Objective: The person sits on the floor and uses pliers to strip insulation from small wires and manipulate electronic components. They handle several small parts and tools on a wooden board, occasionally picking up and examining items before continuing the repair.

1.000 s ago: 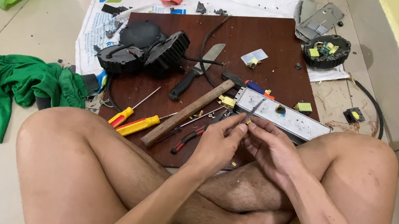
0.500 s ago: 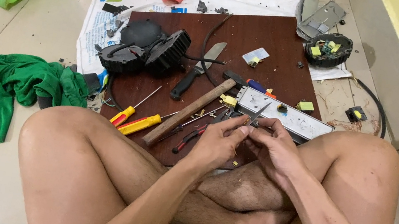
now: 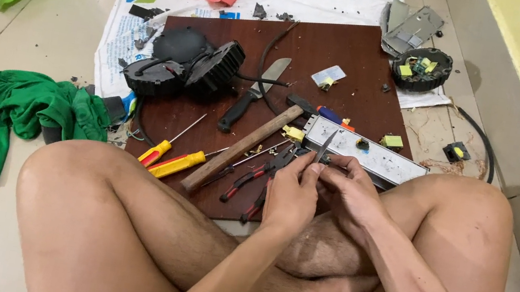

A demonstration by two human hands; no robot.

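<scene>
Both hands (image 3: 326, 192) pinching a thin metal blade (image 3: 324, 146) upright over the near edge of the opened grey circuit-board tray (image 3: 371, 156), left hand (image 3: 291, 193) and right hand (image 3: 353, 197) meeting at its base; dismantling well along, loose parts scattered beyond, tray unfinished

One head-worn camera looks steeply down, close over the hands (image 3: 325, 196).

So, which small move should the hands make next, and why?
Probably steady the thin metal blade before pressing. The left hand pinches it upright, the right hand meets it at the base, and its tip stands by the long grey metal case.
</scene>
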